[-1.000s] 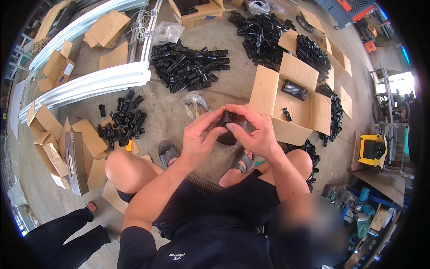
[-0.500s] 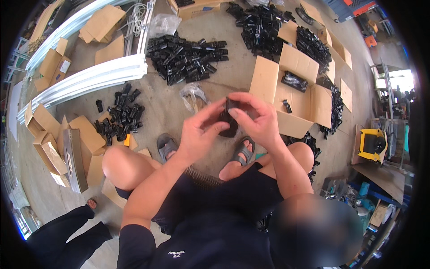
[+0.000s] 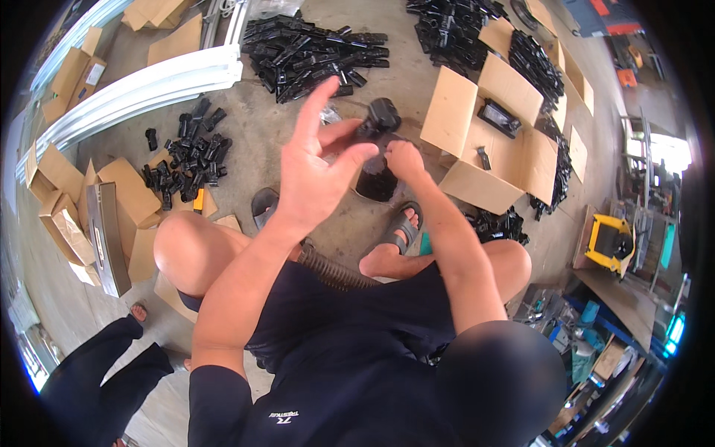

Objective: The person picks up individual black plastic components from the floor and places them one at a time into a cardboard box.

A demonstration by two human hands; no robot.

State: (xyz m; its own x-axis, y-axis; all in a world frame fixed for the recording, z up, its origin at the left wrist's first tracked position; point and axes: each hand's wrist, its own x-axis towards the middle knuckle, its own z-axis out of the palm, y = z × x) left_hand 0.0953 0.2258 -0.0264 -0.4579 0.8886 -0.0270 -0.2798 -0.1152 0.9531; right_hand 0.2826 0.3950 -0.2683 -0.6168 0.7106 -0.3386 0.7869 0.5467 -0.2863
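Note:
My left hand [image 3: 316, 175] is raised in front of me, its index finger stretched up. Between its thumb and lower fingers it pinches a black plastic fitting [image 3: 383, 115] with a rounded, wider end. My right hand [image 3: 404, 159] is closed, lower and just right of the fitting. Whatever its fingers hold, if anything, is hidden. Directly below it, on the floor between my feet, is a dark, glossy heap or bag of black pieces [image 3: 376, 185]; its exact kind is unclear.
An open cardboard box [image 3: 465, 186] with a few black parts stands at the right. Piles of black fittings [image 3: 313, 52] lie ahead, with a smaller pile [image 3: 190, 160] at the left. White metal rails [image 3: 156, 89] lie far left. Another person's dark trouser legs [image 3: 97, 372] are at the lower left.
My hands were together around a dark piece; now they are apart. The left has risen with the black fitting, and the right has closed beside it. The view has shifted slightly.

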